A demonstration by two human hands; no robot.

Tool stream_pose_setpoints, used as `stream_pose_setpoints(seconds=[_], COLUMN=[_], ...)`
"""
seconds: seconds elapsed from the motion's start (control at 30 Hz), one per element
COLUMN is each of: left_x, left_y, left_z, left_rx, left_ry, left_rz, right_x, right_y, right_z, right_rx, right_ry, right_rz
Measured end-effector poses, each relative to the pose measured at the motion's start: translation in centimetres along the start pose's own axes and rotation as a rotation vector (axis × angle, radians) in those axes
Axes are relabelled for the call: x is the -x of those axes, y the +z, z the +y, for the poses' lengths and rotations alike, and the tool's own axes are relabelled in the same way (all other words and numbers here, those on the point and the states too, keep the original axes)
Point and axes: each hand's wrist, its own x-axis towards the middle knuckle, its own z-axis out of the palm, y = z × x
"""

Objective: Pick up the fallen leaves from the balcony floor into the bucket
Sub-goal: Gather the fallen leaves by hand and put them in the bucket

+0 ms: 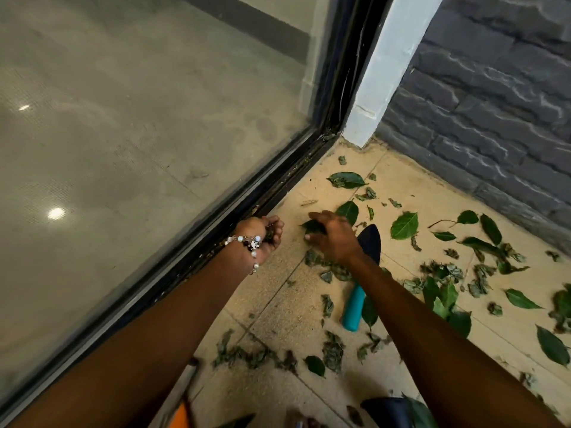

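Note:
Green and dried leaves (404, 225) lie scattered over the tan balcony floor (278, 304). My left hand (265, 234), with a beaded bracelet at the wrist, is cupped palm up beside the window track and holds a few dried leaf bits. My right hand (330, 233) reaches down to the floor and its fingers are on a green leaf (312, 225). No bucket can be clearly made out; only dark and orange shapes (180, 418) show at the bottom edge.
A garden trowel with a teal handle (353, 307) and dark blade lies on the floor under my right forearm. A large glass pane in a black frame (278, 183) runs along the left. A dark stone wall (494, 118) and white post (380, 72) close the corner.

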Motion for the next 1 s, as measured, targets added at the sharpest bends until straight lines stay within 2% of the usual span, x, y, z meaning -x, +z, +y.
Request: stream_pose_setpoints(seconds=[0.07, 0.1, 0.2, 0.3, 0.4, 0.47, 0.53, 0.57, 0.67, 0.73, 0.83, 0.93, 1.0], left_x=[-0.3, -0.5, -1.0, -1.4, -1.9, -2.1, -2.2, -2.2, -2.2, -1.9, -1.8, -2.2, -2.3], left_y=[-0.1, -0.2, -0.1, 0.2, 0.4, 0.7, 1.1, 1.5, 2.8, 3.5, 3.9, 3.5, 3.3], left_z=[-0.3, -0.4, -0.9, -1.3, -1.7, -2.1, -2.4, -2.7, -3.4, -3.5, -3.5, -3.8, -3.6], left_rx=[-0.002, -0.001, -0.032, -0.070, -0.101, -0.116, -0.117, -0.112, -0.060, -0.027, -0.030, -0.083, -0.068], left_ry=[0.004, 0.011, 0.040, 0.040, 0.021, 0.004, -0.016, -0.023, -0.049, -0.085, -0.148, -0.116, -0.047], left_rz=[0.002, 0.005, 0.013, 0.012, 0.045, 0.048, 0.047, 0.046, 0.016, -0.055, -0.116, -0.068, 0.000], right_x=[-0.4, -0.3, 0.1, 0.5, 0.9, 1.2, 1.5, 1.7, 2.2, 2.5, 2.7, 2.9, 2.5], right_y=[1.9, 2.6, 3.4, 2.8, 0.7, -0.5, -1.3, -1.5, -1.7, -1.1, 0.4, 0.9, 0.3], right_z=[-0.4, -0.6, -0.5, 0.4, 0.2, -0.6, -2.5, -3.3, -5.0, -5.2, -4.1, -3.3, -2.6], right_rx=[0.200, 0.263, 0.297, 0.310, -0.011, -0.486, -1.022, -1.147, -1.234, -1.172, -0.720, -0.420, -0.331], right_ry=[-0.015, -0.022, -0.061, -0.071, -0.031, 0.127, 0.272, 0.279, 0.239, 0.214, 0.078, -0.125, -0.245], right_rz=[-0.099, -0.096, 0.011, 0.008, 0.095, 0.255, 0.265, 0.251, 0.188, 0.230, 0.307, 0.308, 0.194])
